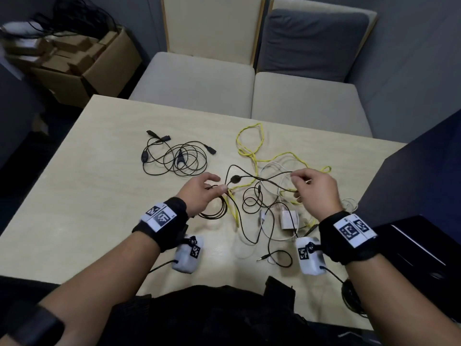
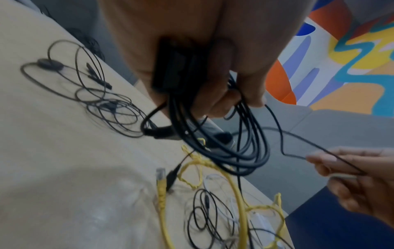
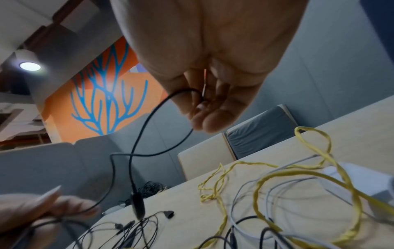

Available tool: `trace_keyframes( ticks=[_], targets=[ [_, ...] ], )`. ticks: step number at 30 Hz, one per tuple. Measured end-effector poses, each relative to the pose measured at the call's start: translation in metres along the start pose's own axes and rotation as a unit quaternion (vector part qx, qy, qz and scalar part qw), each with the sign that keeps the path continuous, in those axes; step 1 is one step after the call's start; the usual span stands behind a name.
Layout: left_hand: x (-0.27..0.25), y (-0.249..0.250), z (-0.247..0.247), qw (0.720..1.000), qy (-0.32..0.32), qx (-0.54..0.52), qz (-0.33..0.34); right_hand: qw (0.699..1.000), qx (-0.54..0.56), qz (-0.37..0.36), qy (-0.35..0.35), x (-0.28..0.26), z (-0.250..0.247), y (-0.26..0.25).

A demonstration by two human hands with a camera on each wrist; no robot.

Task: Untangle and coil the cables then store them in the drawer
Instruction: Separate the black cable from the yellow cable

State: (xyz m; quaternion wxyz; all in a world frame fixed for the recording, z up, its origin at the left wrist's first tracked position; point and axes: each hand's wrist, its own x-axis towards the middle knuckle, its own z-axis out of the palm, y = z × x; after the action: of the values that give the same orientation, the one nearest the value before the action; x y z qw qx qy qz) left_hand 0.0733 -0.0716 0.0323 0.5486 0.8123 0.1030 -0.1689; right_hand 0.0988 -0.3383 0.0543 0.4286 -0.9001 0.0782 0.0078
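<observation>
My left hand [image 1: 216, 186] grips a coil of black cable [image 2: 226, 138] just above the table; its loops hang below the fingers. A thin strand of the same black cable [image 1: 264, 175], with a small inline piece [image 1: 235, 179], runs across to my right hand [image 1: 298, 187], which pinches it between thumb and fingers [image 3: 204, 109]. Under both hands lies a tangle: a yellow cable [image 1: 259, 143], a white cable [image 1: 275, 168] with a white adapter [image 1: 289, 219], and more loose black cable [image 1: 254, 203] ending in a jack plug [image 1: 262, 258].
A separate pile of black headset cables [image 1: 174, 158] lies at the table's [image 1: 87, 196] middle left. A dark cabinet [image 1: 421, 186] stands at the right edge. Two cushioned seats [image 1: 194, 81] are behind the table, and a cardboard box [image 1: 82, 61] sits on the floor far left.
</observation>
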Motion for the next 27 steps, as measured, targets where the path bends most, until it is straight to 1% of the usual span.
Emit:
trace_keyframes(
  ticks=[1,3,6,8,9,10,11,12,13,14,15,16,18,19,20,22,23,24,26,27],
  targets=[
    [-0.003,0.000,-0.006,1.000,0.016,-0.015,0.000,1.000,-0.001,0.014,0.007,0.000,-0.006,0.000],
    [-0.008,0.001,-0.019,0.996,0.044,-0.075,0.011,0.998,-0.045,0.031,-0.015,-0.002,-0.015,-0.001],
    [-0.021,0.012,-0.038,0.984,0.064,-0.161,0.050,0.989,-0.102,0.057,-0.094,-0.007,-0.021,-0.006],
    [-0.030,0.025,-0.048,0.976,0.065,-0.190,0.086,0.977,-0.119,0.082,-0.156,-0.014,-0.021,-0.013],
    [-0.033,0.032,-0.051,0.974,0.060,-0.196,0.102,0.972,-0.134,0.083,-0.173,-0.018,-0.021,-0.018],
    [-0.037,0.038,-0.053,0.972,0.051,-0.195,0.118,0.970,-0.156,0.070,-0.171,-0.022,-0.020,-0.025],
    [-0.042,0.045,-0.054,0.971,0.040,-0.193,0.134,0.973,-0.170,0.038,-0.149,-0.027,-0.018,-0.033],
    [-0.045,0.052,-0.054,0.970,0.028,-0.190,0.151,0.980,-0.160,-0.008,-0.122,-0.033,-0.016,-0.044],
    [-0.050,0.060,-0.053,0.968,0.014,-0.187,0.168,0.985,-0.123,-0.064,-0.107,-0.040,-0.011,-0.057],
    [-0.055,0.067,-0.051,0.966,-0.005,-0.184,0.184,0.985,-0.069,-0.119,-0.108,-0.048,-0.004,-0.073],
    [-0.059,0.074,-0.050,0.963,-0.026,-0.184,0.195,0.979,-0.019,-0.166,-0.120,-0.056,0.004,-0.090],
    [-0.064,0.080,-0.051,0.960,-0.049,-0.187,0.204,0.969,0.009,-0.203,-0.139,-0.063,0.010,-0.107],
    [-0.071,0.089,-0.055,0.951,-0.086,-0.201,0.220,0.949,0.022,-0.258,-0.181,-0.068,0.019,-0.129],
    [-0.073,0.093,-0.061,0.946,-0.101,-0.210,0.226,0.939,0.040,-0.271,-0.206,-0.068,0.022,-0.137],
    [-0.075,0.094,-0.067,0.942,-0.114,-0.214,0.232,0.931,0.081,-0.266,-0.238,-0.069,0.023,-0.143],
    [-0.076,0.094,-0.077,0.939,-0.133,-0.206,0.239,0.907,0.217,-0.212,-0.293,-0.071,0.024,-0.149],
    [-0.076,0.093,-0.079,0.940,-0.138,-0.199,0.241,0.902,0.251,-0.193,-0.292,-0.073,0.026,-0.150],
    [-0.076,0.092,-0.079,0.941,-0.138,-0.192,0.240,0.913,0.243,-0.185,-0.269,-0.077,0.029,-0.153],
    [-0.075,0.086,-0.078,0.946,-0.133,-0.193,0.224,0.949,0.150,-0.199,-0.194,-0.082,0.034,-0.156],
    [-0.074,0.083,-0.078,0.947,-0.133,-0.199,0.215,0.959,0.102,-0.209,-0.159,-0.084,0.037,-0.158]
  ],
)
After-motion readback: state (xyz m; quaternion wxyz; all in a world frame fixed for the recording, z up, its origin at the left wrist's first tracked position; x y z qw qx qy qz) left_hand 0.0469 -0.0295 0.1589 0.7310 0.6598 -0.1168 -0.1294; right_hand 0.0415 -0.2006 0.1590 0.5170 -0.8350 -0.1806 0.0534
